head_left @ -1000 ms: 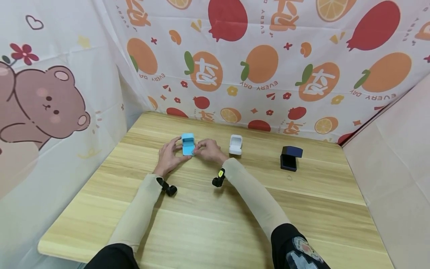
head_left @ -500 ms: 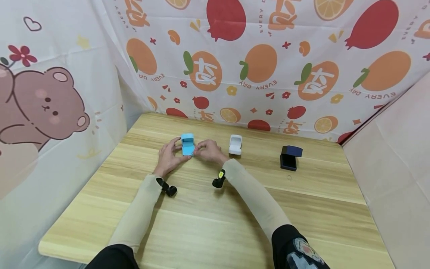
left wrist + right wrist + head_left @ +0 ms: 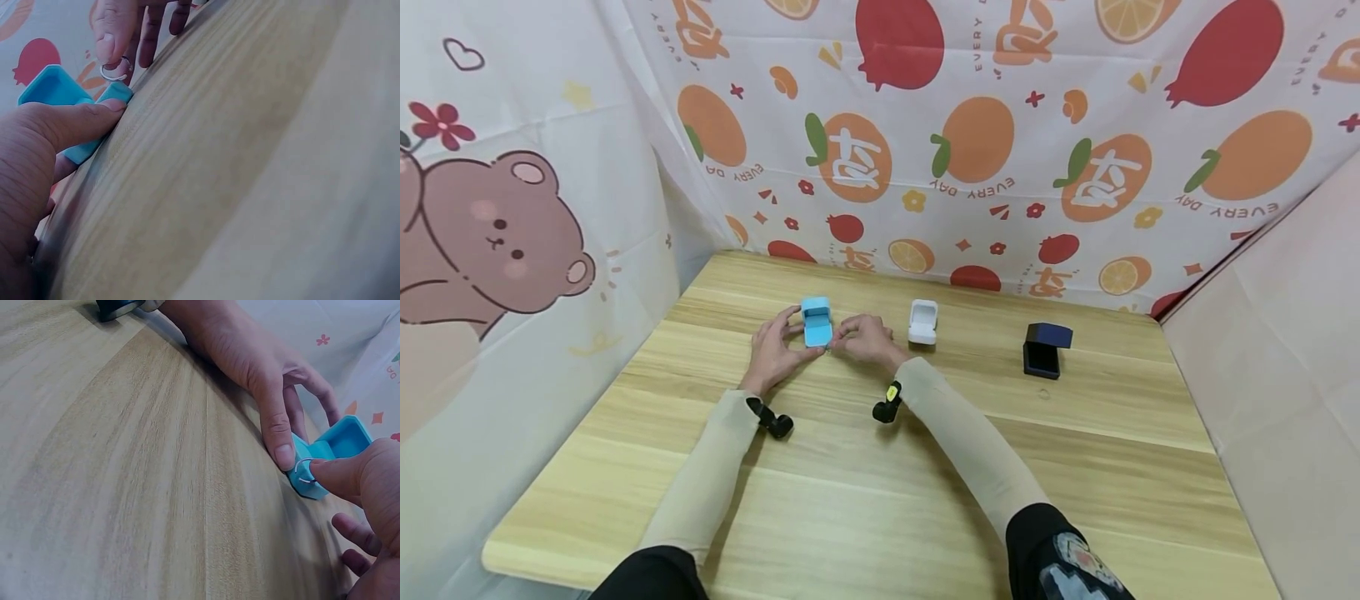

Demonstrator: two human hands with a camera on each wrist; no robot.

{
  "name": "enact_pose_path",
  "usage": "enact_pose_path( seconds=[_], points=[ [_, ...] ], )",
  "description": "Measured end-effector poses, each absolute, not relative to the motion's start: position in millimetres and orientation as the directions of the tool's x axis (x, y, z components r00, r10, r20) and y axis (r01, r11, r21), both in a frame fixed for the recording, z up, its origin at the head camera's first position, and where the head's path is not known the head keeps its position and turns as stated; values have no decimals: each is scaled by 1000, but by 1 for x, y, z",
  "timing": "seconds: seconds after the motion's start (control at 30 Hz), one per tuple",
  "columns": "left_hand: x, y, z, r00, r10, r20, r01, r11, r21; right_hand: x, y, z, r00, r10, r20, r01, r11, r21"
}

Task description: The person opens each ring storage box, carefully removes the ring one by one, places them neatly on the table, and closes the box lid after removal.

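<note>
A small light-blue ring box (image 3: 817,322) stands on the table with its lid up. My left hand (image 3: 773,357) holds it from the left, the thumb (image 3: 94,119) along its front and the other fingers around its far side. From the right, my right hand (image 3: 867,340) pinches a thin silver ring (image 3: 296,467) between thumb and index finger. In both wrist views the ring is upright, close to the front edge of the box's base; whether it touches cannot be told. The remaining fingers of my right hand are spread loosely beside the box.
Right of the hands stands a white ring box (image 3: 922,325) with its lid raised. Farther right is a dark navy box (image 3: 1043,354), also with its lid up, and a second ring (image 3: 1043,394) lies in front of it. A patterned cloth (image 3: 955,208) hangs behind the table.
The head view has shifted slightly. My right fingertips and the ring have come slightly nearer the box's front edge; my left hand keeps its hold on the box.
</note>
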State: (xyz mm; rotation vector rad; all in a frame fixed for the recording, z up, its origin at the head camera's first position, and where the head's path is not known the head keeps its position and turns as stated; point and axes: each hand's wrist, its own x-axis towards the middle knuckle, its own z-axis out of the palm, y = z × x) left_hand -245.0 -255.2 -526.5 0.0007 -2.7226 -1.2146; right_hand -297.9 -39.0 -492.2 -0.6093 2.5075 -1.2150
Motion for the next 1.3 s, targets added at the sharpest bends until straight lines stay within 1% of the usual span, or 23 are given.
enact_pose_path(
  seconds=[0.43,0.9,1.3],
  points=[
    [-243,-254,-523,-987,-68,146,62,676,735,-295,-41,-495,-868,-493,-58,-273,571,-774],
    [-242,-254,-523,-987,-72,144,58,672,738,-292,-43,-497,-882,-464,-81,-247,602,-759],
    [-244,-255,-524,-986,-73,151,62,677,733,-293,-44,-499,-888,-456,-61,-264,613,-745]
  ],
)
